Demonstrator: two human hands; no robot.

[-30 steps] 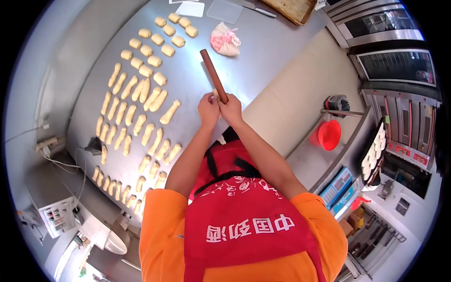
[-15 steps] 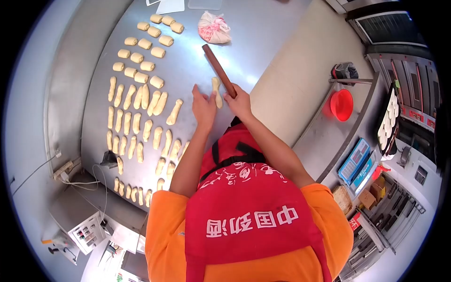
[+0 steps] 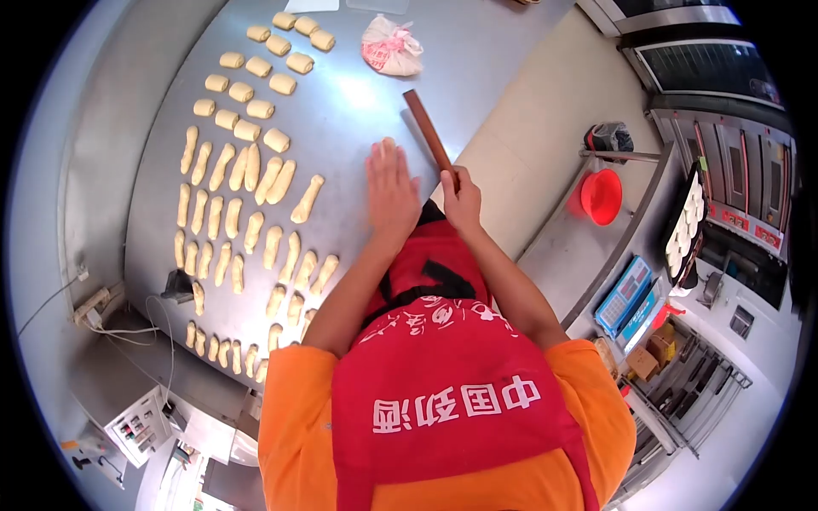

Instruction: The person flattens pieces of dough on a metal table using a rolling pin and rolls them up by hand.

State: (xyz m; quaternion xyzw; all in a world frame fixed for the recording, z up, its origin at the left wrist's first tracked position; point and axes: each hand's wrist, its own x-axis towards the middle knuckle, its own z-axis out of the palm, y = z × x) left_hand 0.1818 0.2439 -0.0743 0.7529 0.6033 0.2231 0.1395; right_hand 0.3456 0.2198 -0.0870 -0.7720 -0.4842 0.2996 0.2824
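Observation:
My left hand (image 3: 392, 192) lies flat with its fingers stretched out over a piece of dough (image 3: 388, 141). Only the far tip of that piece shows past the fingertips; the rest is hidden under the hand. In my right hand (image 3: 461, 201) is the near end of a brown wooden rolling pin (image 3: 426, 129), its far end pointing away and slightly left, off to the right of the dough. Left of my hands, several long dough pieces (image 3: 308, 199) lie in rows on the metal table (image 3: 341, 157). Beyond them are several short dough rolls (image 3: 276, 140).
A tied white and pink bag (image 3: 392, 47) sits near the table's far side. To the right are a red bowl (image 3: 601, 197), a blue scale (image 3: 625, 294) and a black tray (image 3: 687, 226) of pale dough pieces. A dark object (image 3: 177, 286) stands at the table's left edge.
The left hand has moved from beside the dough to flat on top of it. The right hand has shifted right, taking the rolling pin away from the dough. The camera view has moved slightly.

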